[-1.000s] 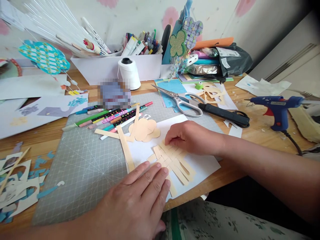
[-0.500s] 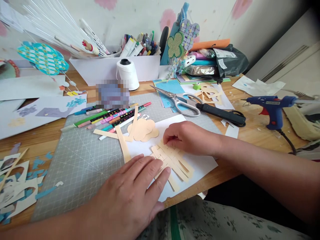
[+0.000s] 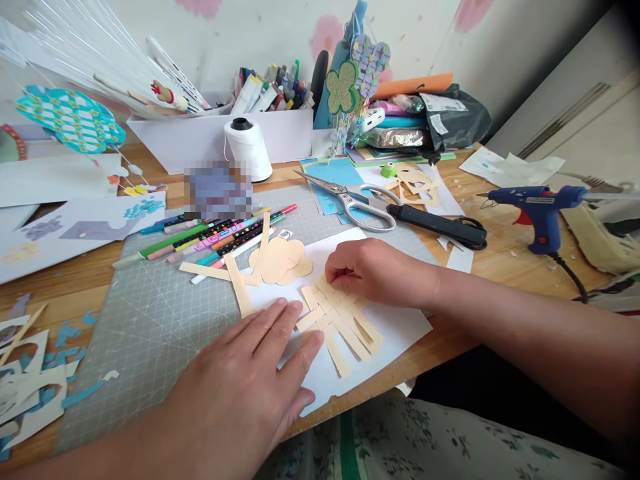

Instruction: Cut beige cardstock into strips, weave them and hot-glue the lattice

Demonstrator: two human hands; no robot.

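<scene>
Weave of tan paper strips (image 3: pixel 337 319) on white sheet (image 3: pixel 395 327) | right hand (image 3: pixel 375 270) pinches its top edge | left hand (image 3: pixel 250 387) flat, fingers spread, touching its left strips | keep strips square, press lightly.

Wooden desk (image 3: pixel 470 263) against a white wall (image 3: pixel 260 33) (pink flower print); daylight, soft and even.
</scene>
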